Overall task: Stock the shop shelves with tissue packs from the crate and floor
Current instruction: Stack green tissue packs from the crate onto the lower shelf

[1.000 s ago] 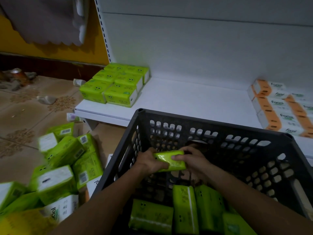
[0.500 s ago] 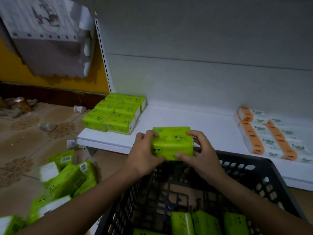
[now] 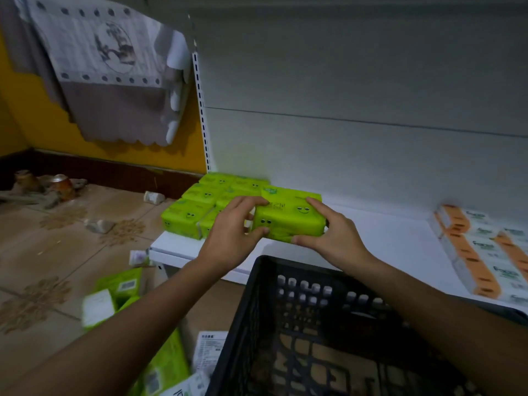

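1. Fingers (image 3: 246,202) of the left hand (image 3: 231,234) are curled over the top of the held tissue pack (image 3: 288,217), with the thumb under its near edge. The right hand (image 3: 335,238) grasps the opposite end the same way. Both hands clamp one pack.
2. Loose floor packs (image 3: 118,290) lie at 8 o'clock from the hands, well apart from them.
3. The stocked green block (image 3: 190,208) sits at the left end of the shelf (image 3: 394,241), at 9 to 10 o'clock from the held pack and just beside it.
4. The held pack is level, face up, over the shelf's front area. Its long axis runs 9 to 3 o'clock, parallel to the shelf's front edge. Whether its base rests on the shelf cannot be determined.
5. The left hand is the nearer one to the block; it lies between the held pack's left end and the block's right side.
6. Judgement: closing the pack against the block requires travel toward 9 o'clock, and the left-hand fingers must clear that gap first.
7. The orange packs (image 3: 477,252) lie at 3 o'clock, well apart, with bare shelf between.
8. The crate (image 3: 251,310) stands at 6 o'clock, below the hands.
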A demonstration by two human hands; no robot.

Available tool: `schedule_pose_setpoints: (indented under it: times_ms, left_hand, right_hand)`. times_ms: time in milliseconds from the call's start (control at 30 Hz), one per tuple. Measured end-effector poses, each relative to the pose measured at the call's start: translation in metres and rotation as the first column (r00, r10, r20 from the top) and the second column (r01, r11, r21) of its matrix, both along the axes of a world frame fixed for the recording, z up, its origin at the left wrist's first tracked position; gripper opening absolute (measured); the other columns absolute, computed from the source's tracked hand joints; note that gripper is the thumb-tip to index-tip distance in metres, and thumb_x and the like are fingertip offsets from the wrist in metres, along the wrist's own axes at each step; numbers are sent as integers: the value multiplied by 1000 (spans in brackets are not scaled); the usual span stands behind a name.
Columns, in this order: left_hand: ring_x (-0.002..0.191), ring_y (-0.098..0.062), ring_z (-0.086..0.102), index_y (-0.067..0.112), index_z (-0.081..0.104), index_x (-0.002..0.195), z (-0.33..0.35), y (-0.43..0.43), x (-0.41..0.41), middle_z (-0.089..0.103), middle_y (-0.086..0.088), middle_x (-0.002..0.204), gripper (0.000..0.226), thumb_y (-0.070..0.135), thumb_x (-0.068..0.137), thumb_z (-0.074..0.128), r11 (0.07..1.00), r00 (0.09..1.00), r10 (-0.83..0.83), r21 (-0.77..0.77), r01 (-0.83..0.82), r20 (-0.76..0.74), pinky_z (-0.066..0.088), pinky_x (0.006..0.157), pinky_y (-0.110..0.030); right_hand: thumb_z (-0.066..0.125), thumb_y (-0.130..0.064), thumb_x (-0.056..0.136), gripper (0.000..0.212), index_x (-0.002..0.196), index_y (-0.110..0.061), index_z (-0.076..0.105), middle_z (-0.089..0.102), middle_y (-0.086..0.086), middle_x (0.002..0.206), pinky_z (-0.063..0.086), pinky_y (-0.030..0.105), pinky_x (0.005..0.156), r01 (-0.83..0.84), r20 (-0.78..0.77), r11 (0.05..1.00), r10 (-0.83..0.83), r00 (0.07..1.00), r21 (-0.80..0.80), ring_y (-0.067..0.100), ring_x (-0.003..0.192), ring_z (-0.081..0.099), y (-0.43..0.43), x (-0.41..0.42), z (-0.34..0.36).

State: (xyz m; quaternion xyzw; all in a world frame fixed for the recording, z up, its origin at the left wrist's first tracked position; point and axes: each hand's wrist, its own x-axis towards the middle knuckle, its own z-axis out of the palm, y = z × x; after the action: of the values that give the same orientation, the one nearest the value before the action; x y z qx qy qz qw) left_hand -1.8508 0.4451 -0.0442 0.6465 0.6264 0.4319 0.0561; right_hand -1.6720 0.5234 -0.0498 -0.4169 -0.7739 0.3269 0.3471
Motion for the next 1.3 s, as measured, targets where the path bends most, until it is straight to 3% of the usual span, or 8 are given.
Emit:
schedule_pose_setpoints:
  times_ms: [233,500,633,733,800,900,1067,1300]
  left_hand:
    - [105,-18,56,28,42,136,-53,13,-48,55,-1,127,52,17,89,60,973,990,-18,-230,-14,-138,44,83,-28]
    - [111,-20,55,21,68,107,-109,50,-70,62,1,116,35,44,87,50,924,950,-109,-382,-11,-292,42,90,-28]
    - [110,-26,54,23,66,111,-129,62,-68,59,1,122,74,65,68,22,891,888,-215,-454,8,-406,44,91,-32]
    - [119,-25,48,27,61,121,-138,68,-70,53,3,133,79,66,64,24,878,878,-195,-476,-42,-438,42,96,-33]
    - [115,-23,54,28,64,118,-145,67,-71,58,4,129,64,56,65,40,893,877,-181,-448,-42,-445,47,91,-31]
    - [79,-18,68,33,73,92,-147,69,-74,72,8,97,47,57,63,45,906,846,-192,-421,-42,-497,52,58,-22]
    - [123,-9,46,44,55,123,-145,78,-78,50,20,132,63,71,68,41,876,816,-209,-475,-89,-538,41,88,-23]
    - [112,-7,54,41,67,107,-144,88,-80,61,18,116,48,71,77,45,914,843,-133,-393,-98,-522,40,77,-22]
  right_hand:
    - [82,-13,69,85,142,-15,38,51,7,136,28,7,83,110,134,993,-103,986,-45,21,122,48,45,-22,-36]
    - [80,-14,71,82,141,-9,39,52,14,134,30,18,98,181,319,979,-144,937,-91,27,125,46,100,-50,-72]
    - [74,-20,77,66,136,-10,44,54,19,127,39,31,95,180,469,982,-130,874,-64,33,118,50,122,-53,-92]
    - [67,-26,81,59,132,-11,40,51,19,121,44,40,89,277,551,961,-230,802,-3,38,113,51,130,-55,-106]
    - [67,-26,81,60,131,-8,40,49,20,118,44,41,87,287,532,956,-271,802,55,41,109,52,135,-59,-113]
    - [69,-25,82,63,132,-5,37,45,20,119,44,42,86,329,476,942,-319,820,65,42,106,52,147,-67,-116]
    - [53,-2,84,54,136,-5,36,44,25,122,40,39,90,409,361,913,-382,851,1,43,110,49,167,-82,-120]
    - [60,-13,84,54,135,-14,41,54,20,122,40,35,93,435,249,887,-390,886,-155,36,115,50,184,-93,-129]
